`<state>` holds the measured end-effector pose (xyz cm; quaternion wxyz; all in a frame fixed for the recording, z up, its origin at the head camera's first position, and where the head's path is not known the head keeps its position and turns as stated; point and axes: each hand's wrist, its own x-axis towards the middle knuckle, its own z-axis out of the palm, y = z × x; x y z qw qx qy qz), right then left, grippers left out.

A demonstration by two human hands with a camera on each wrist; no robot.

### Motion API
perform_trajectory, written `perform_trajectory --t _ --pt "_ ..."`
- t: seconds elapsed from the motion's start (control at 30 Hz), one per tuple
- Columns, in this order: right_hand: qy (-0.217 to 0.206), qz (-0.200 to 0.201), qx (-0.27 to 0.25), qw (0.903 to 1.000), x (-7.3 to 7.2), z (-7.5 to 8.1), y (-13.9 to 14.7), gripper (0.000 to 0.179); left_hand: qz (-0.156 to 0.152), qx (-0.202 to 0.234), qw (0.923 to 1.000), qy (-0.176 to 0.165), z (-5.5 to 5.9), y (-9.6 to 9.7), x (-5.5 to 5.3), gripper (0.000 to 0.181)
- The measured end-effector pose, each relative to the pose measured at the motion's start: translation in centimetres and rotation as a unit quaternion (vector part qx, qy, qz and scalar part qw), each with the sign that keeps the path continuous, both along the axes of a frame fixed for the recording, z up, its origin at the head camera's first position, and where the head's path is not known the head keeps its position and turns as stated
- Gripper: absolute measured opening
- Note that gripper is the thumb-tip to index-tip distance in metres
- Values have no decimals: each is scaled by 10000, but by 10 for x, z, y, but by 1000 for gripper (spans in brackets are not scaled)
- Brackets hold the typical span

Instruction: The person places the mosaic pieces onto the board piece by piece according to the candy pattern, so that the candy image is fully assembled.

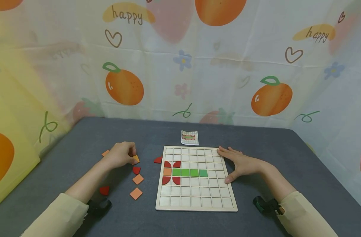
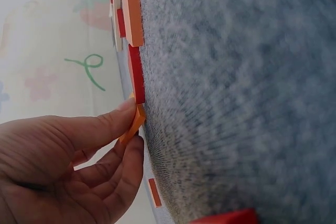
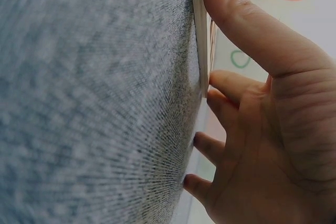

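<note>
With thumb and fingers, my left hand pinches a yellow-orange square tile left of the board; in the left wrist view this tile stands tilted near the table surface. The pale wooden grid board lies flat in front. Along its right edge rests my right hand, fingers spread, thumb touching the rim. On the board's left side, an orange tile begins a row of several green tiles. Red quarter-round tiles sit above and below the row's left end.
Loose red tiles and orange tiles lie left of the board on the dark table. One red tile lies close to the board's left edge. A small printed card lies behind the board. A patterned curtain hangs behind.
</note>
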<state>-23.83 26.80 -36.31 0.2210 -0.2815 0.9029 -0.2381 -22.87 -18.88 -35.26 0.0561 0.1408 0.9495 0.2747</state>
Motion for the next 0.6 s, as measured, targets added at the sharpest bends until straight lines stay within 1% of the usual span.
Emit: perform_trajectory --t 0.13,0.23,0.33,0.5,0.6 --pt "4 12 -18 10000 1 0 -1 119 -90 206 9997 -9 -1 -2 -1 22" --pt "-10 15 -28 10000 1 0 -1 119 -176 407 9990 20 0 -3 -2 18" --pt "-9 1 -31 10000 1 1 0 119 -195 538 9983 49 1 -1 -3 13" --pt "-6 -21 -10 10000 1 0 1 119 -84 765 9970 -45 7 14 -4 11" --pt "13 14 -19 10000 0 0 1 119 -167 989 9948 -165 10 26 -2 12"
